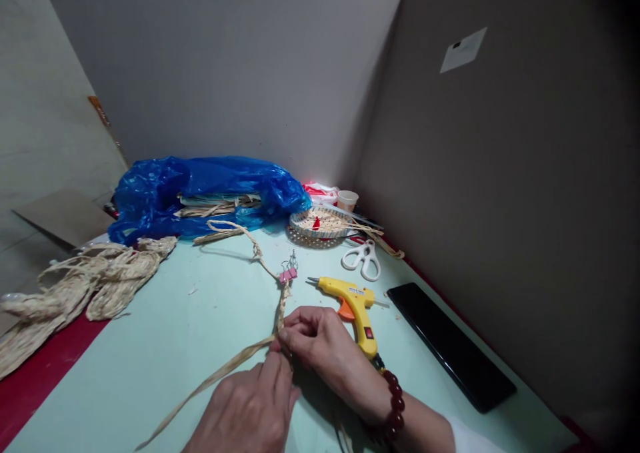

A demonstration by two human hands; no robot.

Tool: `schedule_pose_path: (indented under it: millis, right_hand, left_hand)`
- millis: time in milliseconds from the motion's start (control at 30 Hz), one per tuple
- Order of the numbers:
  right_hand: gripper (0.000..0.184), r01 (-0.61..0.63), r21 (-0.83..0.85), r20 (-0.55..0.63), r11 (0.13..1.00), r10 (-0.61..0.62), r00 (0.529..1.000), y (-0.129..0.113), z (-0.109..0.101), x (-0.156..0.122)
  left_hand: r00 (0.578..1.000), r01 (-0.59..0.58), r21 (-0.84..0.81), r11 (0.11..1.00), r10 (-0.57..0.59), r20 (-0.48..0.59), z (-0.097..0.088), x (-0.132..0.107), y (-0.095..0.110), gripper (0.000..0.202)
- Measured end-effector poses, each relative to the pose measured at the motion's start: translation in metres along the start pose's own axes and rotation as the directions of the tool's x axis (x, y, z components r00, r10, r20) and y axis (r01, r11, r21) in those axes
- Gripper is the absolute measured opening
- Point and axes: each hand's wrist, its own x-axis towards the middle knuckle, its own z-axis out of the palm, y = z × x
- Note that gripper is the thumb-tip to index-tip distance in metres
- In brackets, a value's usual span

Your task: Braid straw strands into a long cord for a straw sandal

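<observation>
A straw-coloured braid (283, 304) runs down the middle of the table toward me, with a pink binder clip (289, 276) gripping it higher up. My right hand (320, 346) pinches the braid's near end between thumb and fingertips. Just below and to the left, my left hand (250, 406) has its fingers closed on the strands there; the exact grip is partly hidden. One loose flat strand (215, 376) trails from the braid to the lower left. Beyond the clip, the cord continues to a loop of strands (233, 230).
A yellow glue gun (353, 300) lies right of my hands, near white scissors (363, 260) and a black phone-like slab (445, 340). Behind stand a round basket (320, 223), a paper cup (347, 200) and a blue plastic bag (210, 180). Braided bundles (120, 273) lie left.
</observation>
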Motion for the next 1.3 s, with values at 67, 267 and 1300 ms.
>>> schedule_pose_path:
  millis: [67, 267, 1300]
  right_hand:
    - [0.014, -0.005, 0.022, 0.004, 1.0, 0.005, 1.0, -0.002, 0.0, -0.001]
    - [0.009, 0.001, 0.024, 0.002, 1.0, -0.001, 1.0, -0.01, -0.001, -0.007]
    - [0.009, 0.576, -0.815, 0.506, 0.061, -0.409, 0.76, 0.012, 0.023, -0.029]
  left_hand:
    - [0.999, -0.045, 0.011, 0.999, 0.045, -0.014, -0.011, 0.003, -0.002, 0.029]
    - [0.926, 0.367, -0.511, 0.777, -0.359, 0.118, -0.039, 0.037, -0.02, 0.019]
    - [0.798, 0.594, -0.768, 0.24, -0.297, 0.524, -0.02, 0.039, -0.027, 0.027]
